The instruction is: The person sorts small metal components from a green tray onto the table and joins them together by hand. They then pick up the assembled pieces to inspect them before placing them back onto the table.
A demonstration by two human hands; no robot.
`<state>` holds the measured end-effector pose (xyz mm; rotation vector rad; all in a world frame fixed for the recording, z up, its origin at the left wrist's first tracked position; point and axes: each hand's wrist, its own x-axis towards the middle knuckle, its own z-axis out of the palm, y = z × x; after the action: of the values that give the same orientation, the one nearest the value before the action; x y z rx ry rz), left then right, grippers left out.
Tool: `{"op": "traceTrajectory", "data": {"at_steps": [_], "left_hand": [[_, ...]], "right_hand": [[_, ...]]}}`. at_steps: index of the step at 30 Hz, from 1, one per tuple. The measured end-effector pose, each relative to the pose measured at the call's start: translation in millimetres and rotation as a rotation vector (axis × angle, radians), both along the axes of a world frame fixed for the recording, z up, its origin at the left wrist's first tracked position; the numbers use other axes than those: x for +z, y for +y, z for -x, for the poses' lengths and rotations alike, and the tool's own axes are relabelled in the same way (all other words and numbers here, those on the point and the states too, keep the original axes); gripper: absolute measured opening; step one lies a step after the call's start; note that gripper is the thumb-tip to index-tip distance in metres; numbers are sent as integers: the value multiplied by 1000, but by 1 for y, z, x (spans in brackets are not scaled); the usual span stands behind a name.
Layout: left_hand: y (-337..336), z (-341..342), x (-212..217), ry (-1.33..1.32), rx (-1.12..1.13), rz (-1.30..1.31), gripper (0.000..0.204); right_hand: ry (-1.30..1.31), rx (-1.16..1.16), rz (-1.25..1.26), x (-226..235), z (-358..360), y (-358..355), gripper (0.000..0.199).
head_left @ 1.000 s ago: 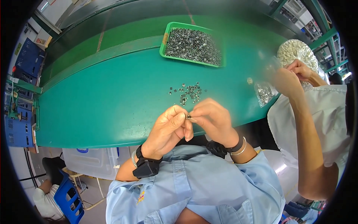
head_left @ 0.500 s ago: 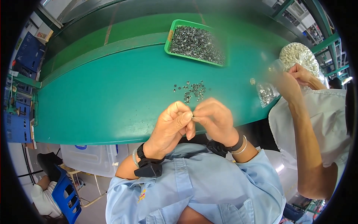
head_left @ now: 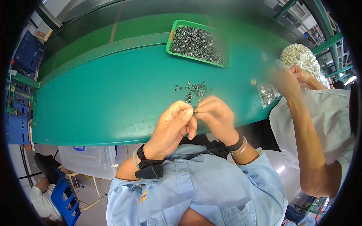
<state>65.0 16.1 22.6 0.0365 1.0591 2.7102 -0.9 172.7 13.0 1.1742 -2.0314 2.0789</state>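
Observation:
Between my fingertips is a small dark metal part (head_left: pixel 195 112), mostly covered by the fingers. My left hand (head_left: pixel 172 126) pinches it with thumb and forefinger. From the other side my right hand (head_left: pixel 218 117) grips the same part, so the two hands nearly meet. Just beyond them a loose scatter of small shiny metal pieces (head_left: pixel 196 89) lies on the green tabletop (head_left: pixel 105 101). Farther back stands a green tray (head_left: pixel 174 45) filled with many similar pieces, its right end blurred.
At the right a co-worker's hands (head_left: pixel 288 81) work beside a clear bag of metal pieces (head_left: pixel 267 95) and a large clear bag of pale pieces (head_left: pixel 299 56). A lidded plastic box (head_left: pixel 88 160) and a blue chair (head_left: pixel 65 199) stand below the table's left edge.
The small metal part shows a little more between my fingertips, and both hands have shifted slightly away from me. The scattered pieces and the tray look the same.

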Motion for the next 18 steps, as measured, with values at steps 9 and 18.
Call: {"op": "traceTrajectory", "data": {"at_steps": [9,18], "left_hand": [[-1,5,-4,-57,130,94,18],[-19,2,-23,-107,110,61,15]], "right_hand": [[83,-205,-194,26,50,0,5],[225,-252,-540,12,126,11,10]]}}
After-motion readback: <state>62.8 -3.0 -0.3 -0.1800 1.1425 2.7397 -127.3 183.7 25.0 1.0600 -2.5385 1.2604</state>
